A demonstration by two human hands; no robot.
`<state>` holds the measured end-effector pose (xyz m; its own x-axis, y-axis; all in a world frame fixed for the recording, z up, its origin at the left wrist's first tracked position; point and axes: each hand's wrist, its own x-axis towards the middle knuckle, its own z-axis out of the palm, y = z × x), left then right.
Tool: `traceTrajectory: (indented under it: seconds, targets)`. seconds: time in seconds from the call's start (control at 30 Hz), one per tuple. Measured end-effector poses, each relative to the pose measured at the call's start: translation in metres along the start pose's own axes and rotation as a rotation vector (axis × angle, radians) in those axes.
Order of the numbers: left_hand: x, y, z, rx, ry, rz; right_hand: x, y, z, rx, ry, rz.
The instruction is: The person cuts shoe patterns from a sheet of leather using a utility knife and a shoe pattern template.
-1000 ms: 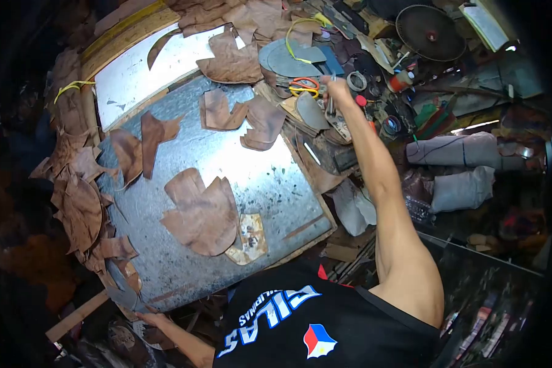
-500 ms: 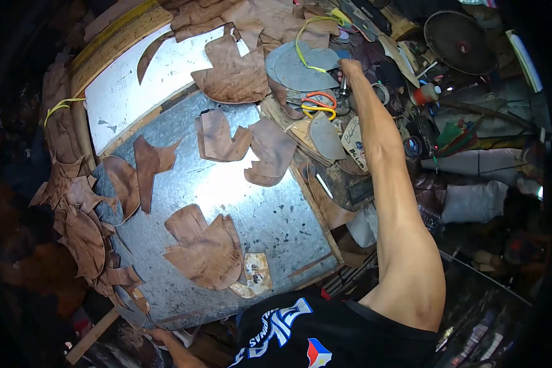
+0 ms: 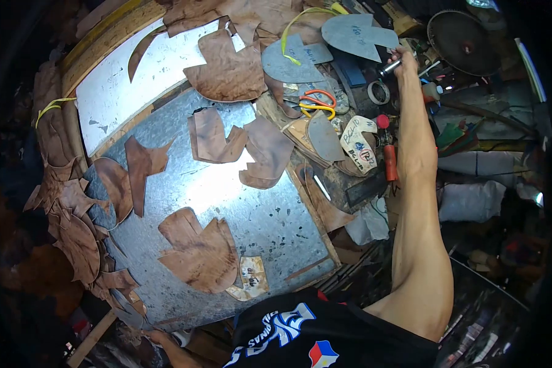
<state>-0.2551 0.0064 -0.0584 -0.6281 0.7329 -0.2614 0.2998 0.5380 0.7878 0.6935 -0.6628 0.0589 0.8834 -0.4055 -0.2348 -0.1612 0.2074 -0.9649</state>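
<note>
My right hand [image 3: 405,63] reaches to the far right of the bench, closed around a slim shiny metal tool [image 3: 389,69]. A grey rounded pattern piece [image 3: 352,37] with handwriting extends from the same fingers. Close by, a second grey pattern piece [image 3: 294,61] lies near scissors [image 3: 319,104] with red and yellow handles. At the lower left, my left hand [image 3: 159,337] is by the corner of the metal sheet [image 3: 276,239], its fingers mostly hidden. Brown leather pieces [image 3: 205,254] lie on the sheet, beside a stained pattern [image 3: 253,275].
Leather scraps [image 3: 76,239] pile along the left edge. A white board [image 3: 141,80] lies at the back under more leather. Right of the sheet are marked patterns [image 3: 357,144], a tape roll [image 3: 379,93] and a red-handled item [image 3: 390,162]. A dark round disc [image 3: 463,43] stands far right.
My right hand has moved to the right, carrying the metal tool and sliding one grey pattern piece off the other. The left hand stays at the lower left.
</note>
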Motion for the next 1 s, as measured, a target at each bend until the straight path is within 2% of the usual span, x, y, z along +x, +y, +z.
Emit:
traceTrajectory:
  seconds: [0.07, 0.13, 0.2, 0.43, 0.47, 0.5, 0.53, 0.6, 0.67, 0.77, 0.87, 0.93, 0.97, 1.0]
  targets:
    - [0.001, 0.0, 0.0, 0.004, -0.006, 0.0, -0.004, 0.001, -0.007, 0.048, 0.047, -0.015]
    - [0.0, 0.001, 0.001, 0.002, -0.011, 0.0, 0.001, 0.009, -0.009, 0.08, 0.031, 0.106]
    - [0.0, 0.002, 0.001, 0.008, -0.016, 0.008, 0.002, 0.018, -0.003, 0.11, 0.034, 0.13]
    - [0.009, 0.001, 0.008, 0.017, -0.087, 0.011, -0.007, 0.027, 0.057, 0.192, -0.167, 0.153]
    - [0.017, 0.001, 0.005, 0.017, -0.12, 0.014, -0.003, 0.03, 0.062, 0.098, -0.233, 0.102]
    - [0.025, -0.001, 0.001, 0.021, -0.166, 0.023, -0.025, 0.034, 0.064, 0.091, -0.176, -0.001]
    - [0.029, -0.005, -0.011, 0.034, -0.201, 0.027, -0.019, 0.044, 0.06, 0.009, -0.256, -0.016]
    - [0.034, -0.011, -0.02, 0.048, -0.204, 0.046, 0.002, 0.058, 0.063, -0.075, -0.39, 0.075]
    - [0.026, -0.01, -0.019, 0.018, -0.169, 0.039, 0.057, 0.08, 0.053, -0.158, -0.416, 0.157]
    - [-0.001, -0.003, -0.012, -0.139, -0.127, -0.017, 0.083, 0.103, 0.058, -0.272, -0.412, 0.233]
    - [-0.003, -0.013, -0.004, -0.239, -0.054, -0.05, 0.06, 0.108, 0.06, -0.277, -0.457, 0.229]
    - [-0.001, -0.023, 0.004, -0.336, -0.078, -0.082, 0.018, 0.106, 0.065, -0.241, -0.553, 0.205]
    - [-0.002, -0.022, 0.006, -0.385, -0.09, -0.09, -0.042, 0.098, 0.079, -0.174, -0.604, 0.123]
    - [-0.005, -0.02, 0.008, -0.433, -0.102, -0.098, -0.095, 0.091, 0.093, -0.107, -0.712, 0.177]
